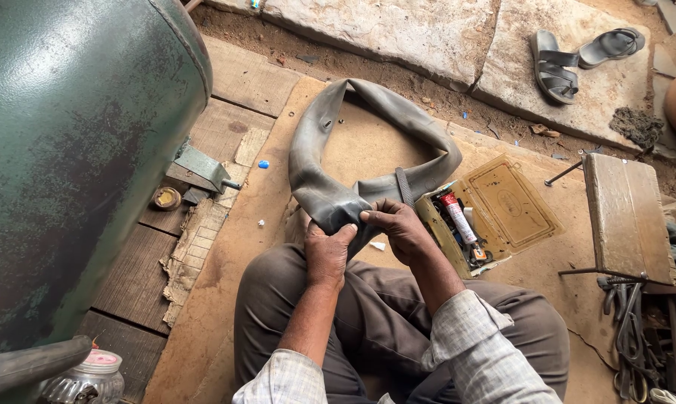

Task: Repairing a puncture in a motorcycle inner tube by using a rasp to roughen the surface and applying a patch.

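Inner tube (368,142), black and limp, loops out over the brown mat (225,299) in front of my knees, its near fold gathered in both fists. My left hand (327,253) clamps the rubber from below while my right hand (398,224) pinches the crease from above, bunching that spot taut between them. An open tin box (495,206) with a glue tube (457,217) lies just beside my right wrist.

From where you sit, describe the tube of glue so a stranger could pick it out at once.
Start at the open yellowish tin box on the ground by the person's right hand, beside the black inner tube. In its narrow tray lies the glue tube: slim, white, with a red end, the only brightly coloured thing among the dark bits there.
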